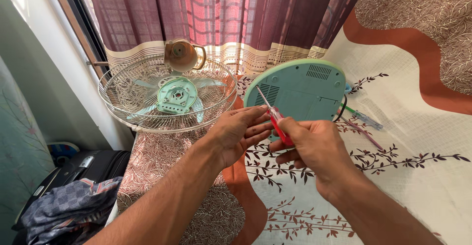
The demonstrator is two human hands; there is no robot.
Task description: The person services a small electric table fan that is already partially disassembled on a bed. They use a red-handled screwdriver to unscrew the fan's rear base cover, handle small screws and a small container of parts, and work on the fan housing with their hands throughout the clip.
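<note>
**A:** What did the hands have at that moment?

**B:** The right hand (314,146) was clamped around the red handle of a screwdriver (275,119), its thin shaft pointing up and left toward the round green fan base (300,90). The left hand (236,132) had its grip closed lightly too, fingertips pinching the top of the handle where the shaft begins.

**A:** And where did the base lie?

**B:** On the bed (423,142), underside up, vent slots showing, just beyond the hands. The tip hung over its near-left part; I couldn't tell whether it touched.

**A:** How would you have handled that well?

**B:** I'd judge the tip needed seating squarely before any turning, with the shaft in line with the screw. The left fingers could steady the shaft low while the right wrist turned.

**A:** Anything else around?

**B:** The wire fan guard (167,95) with green blades sat to the left, by the curtain (221,14). A second, green-handled screwdriver (364,118) lay to the right of the base, well apart from both hands. A dark suitcase (93,166) stood below.
</note>
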